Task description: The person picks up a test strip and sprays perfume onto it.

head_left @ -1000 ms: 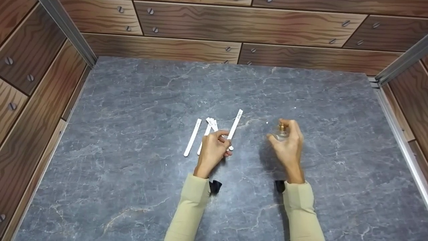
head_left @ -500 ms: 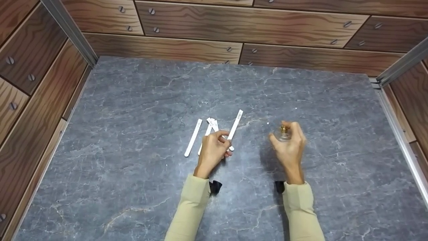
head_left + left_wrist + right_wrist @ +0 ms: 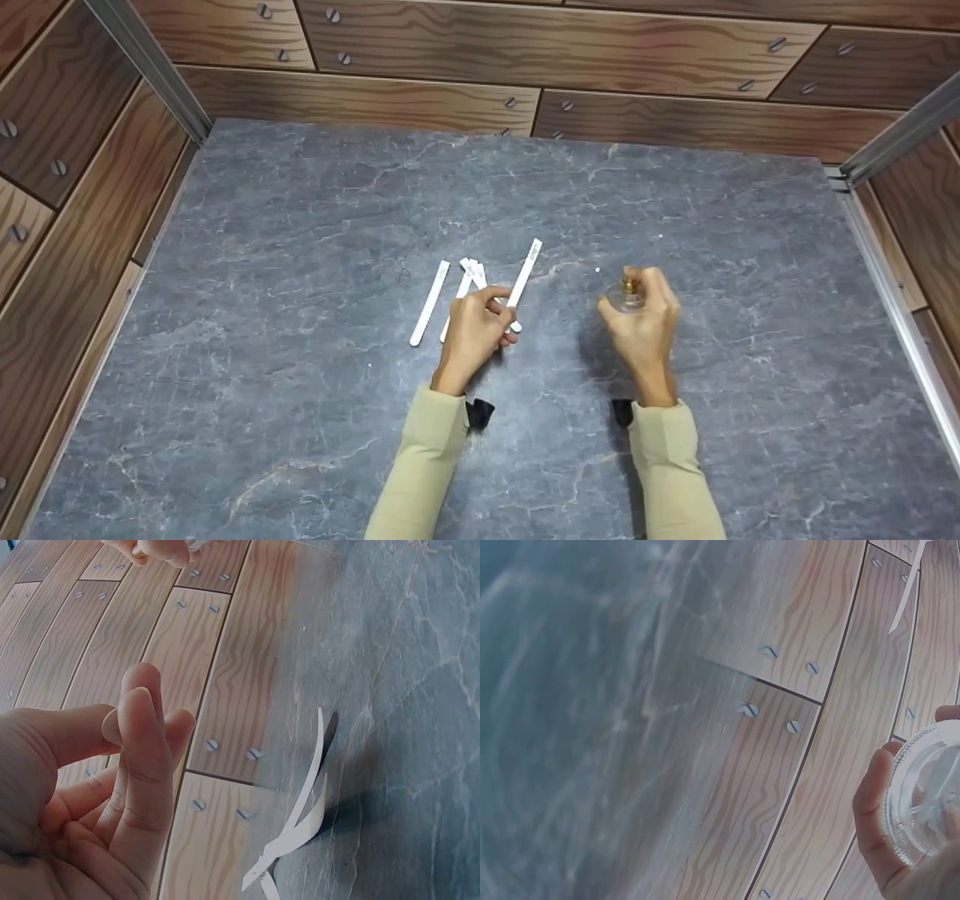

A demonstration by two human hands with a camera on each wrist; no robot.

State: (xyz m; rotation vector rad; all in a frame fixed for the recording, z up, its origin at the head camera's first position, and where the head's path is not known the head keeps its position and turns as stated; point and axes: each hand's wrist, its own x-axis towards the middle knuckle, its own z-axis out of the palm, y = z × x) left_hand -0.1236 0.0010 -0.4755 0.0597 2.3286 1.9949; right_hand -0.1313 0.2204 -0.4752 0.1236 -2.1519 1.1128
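In the head view my left hand (image 3: 474,326) pinches a white paper strip (image 3: 526,274) with small print near its upper end. The strip slants up and to the right, above the table. My right hand (image 3: 643,322) grips a small clear glass perfume bottle (image 3: 630,301) with a gold spray neck, a finger lying over its top. The bottle's ribbed round base (image 3: 900,814) faces the right wrist camera. In the left wrist view, thumb and fingertips meet on the strip, which is seen nearly end-on. A gap of bare table separates the two hands.
Several more printed white strips lie on the grey marbled table (image 3: 300,247): one single strip (image 3: 430,304) at left, and a crossed group (image 3: 469,268) partly under my left hand. Wood-patterned walls (image 3: 450,45) enclose the back and sides.
The right hand and bottle shift very slightly right, then back left. The left hand keeps its pinch on the strip without visible movement. The head view tilts a little.
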